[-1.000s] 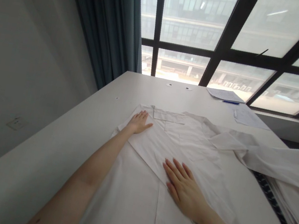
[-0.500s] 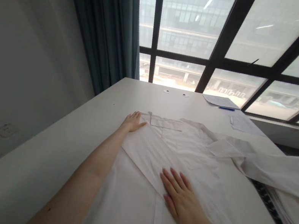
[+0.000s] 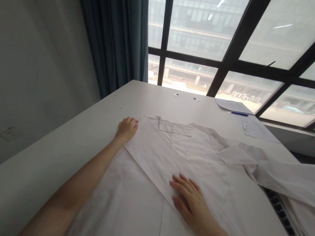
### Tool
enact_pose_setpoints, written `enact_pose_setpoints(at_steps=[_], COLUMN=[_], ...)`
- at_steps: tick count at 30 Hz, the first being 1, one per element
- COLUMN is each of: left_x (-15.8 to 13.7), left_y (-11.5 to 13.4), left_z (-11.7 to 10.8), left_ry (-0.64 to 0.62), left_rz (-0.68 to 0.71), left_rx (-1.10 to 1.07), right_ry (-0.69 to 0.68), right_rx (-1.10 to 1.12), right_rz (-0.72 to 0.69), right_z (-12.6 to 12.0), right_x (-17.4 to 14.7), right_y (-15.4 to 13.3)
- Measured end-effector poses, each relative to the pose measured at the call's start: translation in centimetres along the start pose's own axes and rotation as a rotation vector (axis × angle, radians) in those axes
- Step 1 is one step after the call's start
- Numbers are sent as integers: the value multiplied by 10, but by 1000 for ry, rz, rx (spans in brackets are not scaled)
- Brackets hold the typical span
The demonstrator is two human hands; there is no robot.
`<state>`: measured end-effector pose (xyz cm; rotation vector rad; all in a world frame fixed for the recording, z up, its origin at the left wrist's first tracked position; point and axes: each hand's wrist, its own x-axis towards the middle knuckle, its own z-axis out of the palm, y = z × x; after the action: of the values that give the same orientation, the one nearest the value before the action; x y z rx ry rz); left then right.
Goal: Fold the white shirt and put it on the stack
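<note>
A white long-sleeved shirt (image 3: 137, 196) lies spread on the table, its collar (image 3: 175, 127) at the far end. One sleeve is folded diagonally across the body; the other stretches out to the right. My left hand (image 3: 127, 129) is at the shirt's far left edge, fingers curled over the cloth and closed on it; the fingertips are partly hidden. Over the middle of the shirt, my right hand (image 3: 191, 205) is open, palm down with fingers spread, resting on or just above the folded sleeve.
The white table (image 3: 79, 149) reaches to the window. Papers (image 3: 232, 106) and a blue pen (image 3: 240, 114) lie at its far right corner. More folded pale cloth (image 3: 305, 229) is stacked at right beneath the sleeve. A blue curtain (image 3: 115, 25) hangs at left, beside the wall.
My left hand has moved left and its fingers have curled; the shirt's left edge has shifted left with it. My right hand has stayed nearly in place, its fingers slightly raised.
</note>
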<state>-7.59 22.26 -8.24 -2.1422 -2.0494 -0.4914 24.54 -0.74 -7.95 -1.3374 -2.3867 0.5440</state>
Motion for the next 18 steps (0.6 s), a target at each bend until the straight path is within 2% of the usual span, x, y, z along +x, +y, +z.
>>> enact_pose_setpoints(at_steps=[3,6,11,15,18], left_x=[-17,-36,-57,-55,-51], left_y=[-13,-21,-30,-37,-41], left_z=[-12,-20,-27,-30,-32], left_ry=[-14,-38,-114,-239,-278], left_rz=[-11,11,-29,-78,-85], left_rx=[2,20,107,73,63], right_ry=[129,200,200,195,200], right_rx=[121,113,-17,-68,-98], right_rz=[37,6,-49,-60,-54], right_z=[0,3,7,7,6], right_x=[1,1,1,1,0], right_y=[6,8,4,2,2])
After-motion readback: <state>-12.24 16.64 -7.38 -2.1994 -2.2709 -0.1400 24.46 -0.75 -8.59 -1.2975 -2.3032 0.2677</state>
